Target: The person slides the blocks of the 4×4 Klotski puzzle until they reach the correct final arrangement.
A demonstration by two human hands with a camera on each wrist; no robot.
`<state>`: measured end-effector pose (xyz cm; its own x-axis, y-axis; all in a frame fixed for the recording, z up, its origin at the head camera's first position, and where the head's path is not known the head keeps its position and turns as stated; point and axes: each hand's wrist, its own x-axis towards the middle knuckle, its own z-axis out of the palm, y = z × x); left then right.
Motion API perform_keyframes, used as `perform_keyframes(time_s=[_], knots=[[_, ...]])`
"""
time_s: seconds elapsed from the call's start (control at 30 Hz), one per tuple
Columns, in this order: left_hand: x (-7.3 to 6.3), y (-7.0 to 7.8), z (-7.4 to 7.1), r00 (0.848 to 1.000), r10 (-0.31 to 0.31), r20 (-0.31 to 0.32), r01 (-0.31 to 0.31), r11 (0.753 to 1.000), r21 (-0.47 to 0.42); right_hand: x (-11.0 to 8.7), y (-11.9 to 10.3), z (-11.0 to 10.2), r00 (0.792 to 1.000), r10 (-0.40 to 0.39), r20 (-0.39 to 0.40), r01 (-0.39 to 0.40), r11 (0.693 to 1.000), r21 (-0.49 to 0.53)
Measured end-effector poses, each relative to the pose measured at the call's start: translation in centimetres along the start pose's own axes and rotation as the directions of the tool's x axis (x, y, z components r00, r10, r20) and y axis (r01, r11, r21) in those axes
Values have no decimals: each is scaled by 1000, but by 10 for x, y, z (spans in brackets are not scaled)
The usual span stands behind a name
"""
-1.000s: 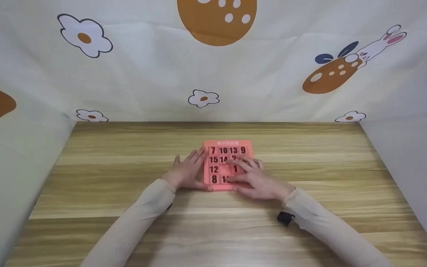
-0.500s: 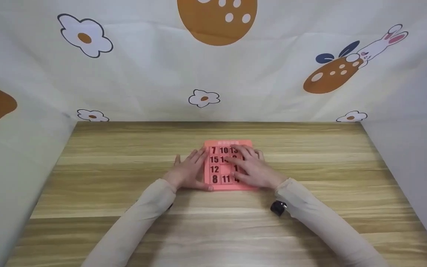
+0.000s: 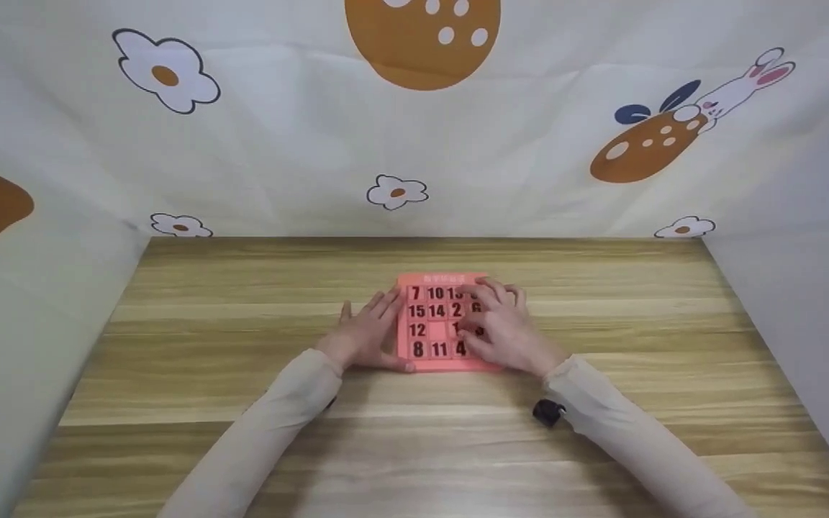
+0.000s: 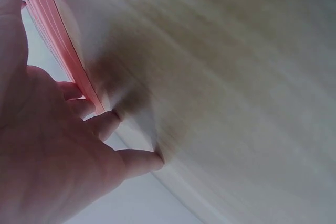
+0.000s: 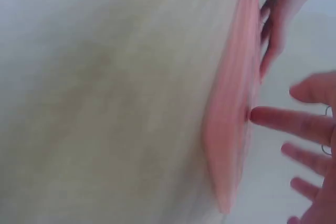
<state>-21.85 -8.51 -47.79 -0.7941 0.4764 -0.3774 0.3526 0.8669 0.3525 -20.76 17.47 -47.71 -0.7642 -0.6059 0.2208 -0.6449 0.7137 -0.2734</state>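
Observation:
A pink number sliding puzzle (image 3: 450,365) lies flat on the table, its dark-numbered tiles in rows. One slot is bare, between the 12 and the 1. My left hand (image 3: 364,337) rests along the puzzle's left side, thumb at the near left corner; in the left wrist view its fairly straight fingers (image 4: 137,162) reach past the pink edge (image 4: 65,45), some onto the table. Over the right-hand columns is my right hand (image 3: 506,332), hiding several tiles. The right wrist view shows one fingertip (image 5: 256,114) touching the puzzle's top (image 5: 228,114), the other fingers spread and loose.
The wooden table (image 3: 242,288) runs out to both sides and towards me. A pale cloth (image 3: 278,144) printed with flowers and a rabbit hangs behind it. Dark wrist gear (image 3: 548,413) shows by the right sleeve (image 3: 623,424).
The right hand first slid up and left over the tiles, then drew back slightly right, uncovering the 2, the 4 and part of the 6. The left hand and puzzle stay put.

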Motion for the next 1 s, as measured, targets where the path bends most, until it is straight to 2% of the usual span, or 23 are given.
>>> perform_keyframes(time_s=[0.1,0.17,0.33,0.43,0.57,0.7,0.77,0.93,1.0], knots=[[0,-1,1,1000,0,-5,0,1000,-6,-1,-1,1,993,-36,108,28,997,75],[0,-1,1,1000,-1,-5,1,1000,-8,-1,-1,1,988,-39,146,23,993,115],[0,0,1,1000,0,-10,0,1000,-6,-1,5,2,996,23,88,-30,996,82],[0,1,0,1000,2,-13,-2,1000,-11,-3,9,1,994,49,93,-54,997,55],[-1,1,0,1000,1,-11,-1,1000,-9,-5,10,-2,994,22,111,-31,996,78],[-1,1,0,1000,1,-17,-1,1000,-8,1,8,-1,998,9,62,-16,994,107],[-1,0,0,1000,2,-19,-2,1000,-11,5,6,1,998,15,55,-20,996,92],[-1,0,1,1000,4,-15,-4,1000,-5,12,2,8,992,4,125,-8,999,34],[-1,1,1,1000,11,-18,-11,1000,1,12,2,8,995,9,96,-9,1000,4]])
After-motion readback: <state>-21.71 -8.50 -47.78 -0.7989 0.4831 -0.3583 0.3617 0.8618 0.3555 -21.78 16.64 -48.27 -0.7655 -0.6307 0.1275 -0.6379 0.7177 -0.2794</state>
